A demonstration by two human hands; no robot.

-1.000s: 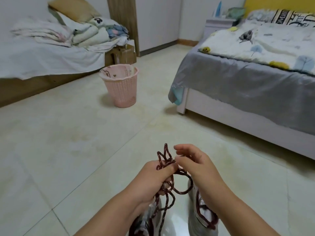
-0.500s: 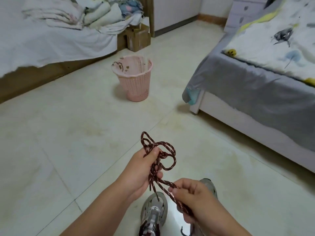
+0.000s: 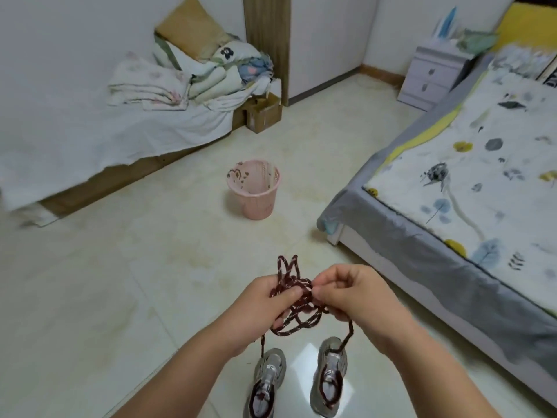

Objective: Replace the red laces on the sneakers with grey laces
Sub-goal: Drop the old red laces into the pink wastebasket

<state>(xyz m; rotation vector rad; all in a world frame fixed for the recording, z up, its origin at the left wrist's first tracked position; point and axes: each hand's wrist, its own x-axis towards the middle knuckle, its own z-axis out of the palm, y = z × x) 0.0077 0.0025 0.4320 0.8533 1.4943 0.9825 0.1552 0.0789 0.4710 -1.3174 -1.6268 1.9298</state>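
Head view, looking down over a pale tiled floor [image 3: 99, 297]: on the right stands a bed [image 3: 452, 236] with a grey sheet and a leaf-printed quilt, on the left a low platform draped in a white sheet [image 3: 90, 137] with folded bedding [image 3: 193, 76] piled at its far end. A lilac bedside drawer unit [image 3: 428, 73] sits in the far corner, a cardboard box [image 3: 263, 113] by the platform's end, and a pink plastic wastebasket [image 3: 254, 188] stands on the floor between the two beds. Two grey sneakers [image 3: 268, 381] stand side by side, apart, near the bottom edge. Above them the left hand [image 3: 265, 306] grips a bunched red lace [image 3: 294, 285], fingers curled round the coils, while the right hand [image 3: 355, 294] pinches the same bundle, thumb and forefinger closed on a strand. One strand hangs toward each shoe.
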